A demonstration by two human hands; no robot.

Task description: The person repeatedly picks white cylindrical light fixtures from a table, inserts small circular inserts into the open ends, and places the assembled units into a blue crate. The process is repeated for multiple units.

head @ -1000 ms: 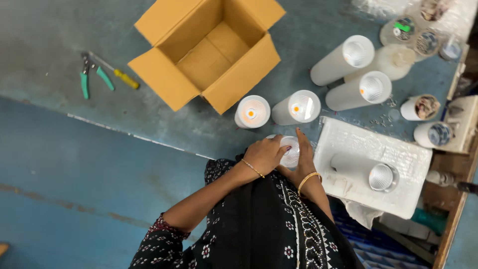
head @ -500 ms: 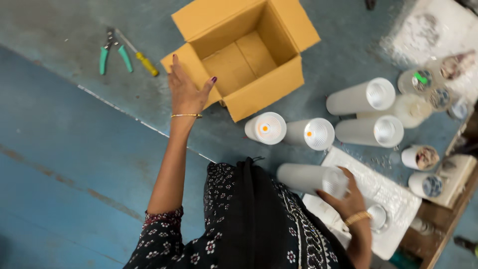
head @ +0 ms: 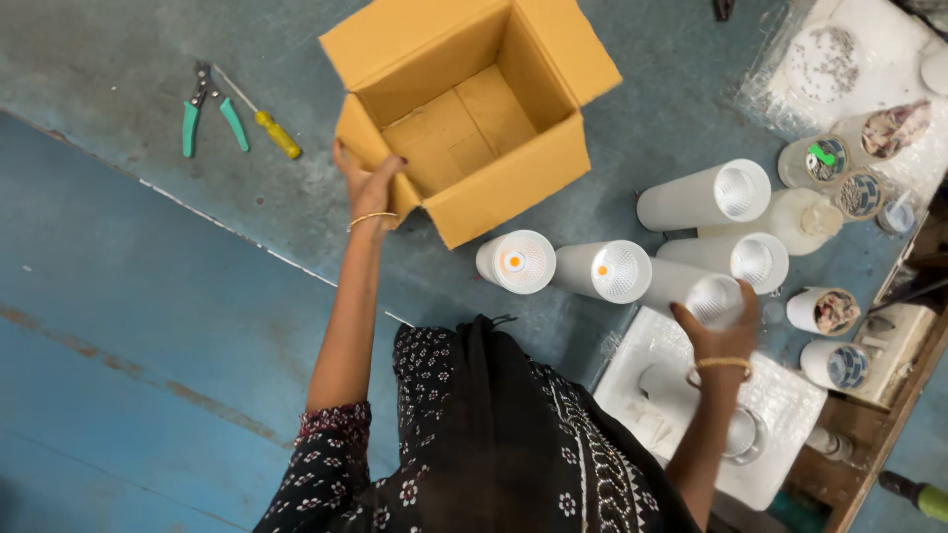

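An open cardboard box (head: 474, 118) is gripped at its near-left flap by the left hand (head: 367, 183), fingers curled over the edge. A white cylinder lamp (head: 696, 294) is grasped by the right hand (head: 719, 331), approx. just above a white foam tray (head: 790, 415). More white cylinders (head: 602, 269) lie betw. box & tray. Pliers (head: 202, 109) and a screwdriver (head: 262, 120) are left well apart, far left.

We see a matt brown cardboard box (head: 474, 118) with fibrous-looking flaps. The white cylindrical lamp housings (head: 703, 195) look smooth and satin, perhaps painted metal. The blue work surface (head: 148, 286) is worn, scuffed paint. The pliers (head: 207, 107) have glossy green plastic grips.
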